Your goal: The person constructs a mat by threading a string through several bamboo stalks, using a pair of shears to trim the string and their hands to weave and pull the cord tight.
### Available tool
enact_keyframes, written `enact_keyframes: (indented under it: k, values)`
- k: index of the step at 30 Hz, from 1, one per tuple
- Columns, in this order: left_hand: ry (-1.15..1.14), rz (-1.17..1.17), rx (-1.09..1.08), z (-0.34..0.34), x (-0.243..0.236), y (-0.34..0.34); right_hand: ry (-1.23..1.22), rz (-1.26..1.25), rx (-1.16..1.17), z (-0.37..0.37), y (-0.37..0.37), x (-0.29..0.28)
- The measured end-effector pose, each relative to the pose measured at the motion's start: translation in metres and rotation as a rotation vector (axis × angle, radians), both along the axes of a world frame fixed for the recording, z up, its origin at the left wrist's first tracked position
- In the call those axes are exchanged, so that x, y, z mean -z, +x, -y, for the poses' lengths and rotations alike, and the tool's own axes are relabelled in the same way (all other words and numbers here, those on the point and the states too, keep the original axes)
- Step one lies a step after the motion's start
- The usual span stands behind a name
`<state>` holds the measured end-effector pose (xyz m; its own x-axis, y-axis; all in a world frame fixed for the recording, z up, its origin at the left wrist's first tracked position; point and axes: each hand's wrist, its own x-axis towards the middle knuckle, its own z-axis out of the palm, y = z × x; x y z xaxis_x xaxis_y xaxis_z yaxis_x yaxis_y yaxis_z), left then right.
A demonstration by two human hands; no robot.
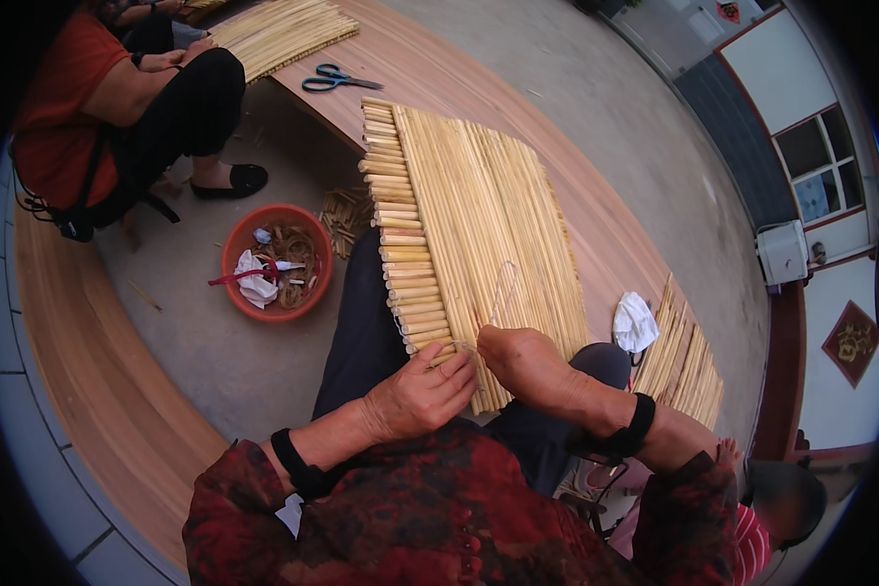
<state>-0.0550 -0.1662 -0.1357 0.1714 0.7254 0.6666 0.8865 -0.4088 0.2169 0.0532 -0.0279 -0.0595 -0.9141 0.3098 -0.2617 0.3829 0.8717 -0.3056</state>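
Note:
A mat of straw-coloured reed stalks (488, 215) lies across my lap and the wooden bench, with a row of short cut pieces (410, 264) along its left edge. My left hand (420, 396) is closed at the near end of that row, its fingertips pinching a stalk end. Just to the right, my right hand (527, 366) is closed over the mat, pinching a thin thread (505, 293) that loops out on the reeds. Between the two hands a bit of thread shows, though the fingertips partly hide it.
On the curved wooden bench (439, 49) lie blue-handled scissors (337, 79), a white crumpled cloth (635, 323) and loose reeds (682, 356). An orange basin (278, 217) of scraps stands on the floor at left. Another person (117, 107) sits far left beside another reed mat (283, 34).

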Motion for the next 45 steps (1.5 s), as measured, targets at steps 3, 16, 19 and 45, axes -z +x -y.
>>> enact_keyframes:
  k: [3, 16, 19, 45]
  values:
    - [0.018, -0.020, 0.008, 0.000, 0.002, 0.000, -0.029, -0.029, 0.002, 0.001, 0.005, -0.004]
    - [0.008, -0.054, 0.011, 0.001, 0.006, -0.002, -0.424, 0.223, 0.397, -0.018, 0.015, -0.030]
    - [0.004, -0.052, 0.021, 0.001, 0.007, 0.000, -0.222, 0.279, 0.280, -0.010, 0.025, -0.033]
    - [-0.040, -0.110, 0.054, -0.001, -0.001, -0.001, -0.125, -0.182, 0.070, -0.005, -0.001, 0.016]
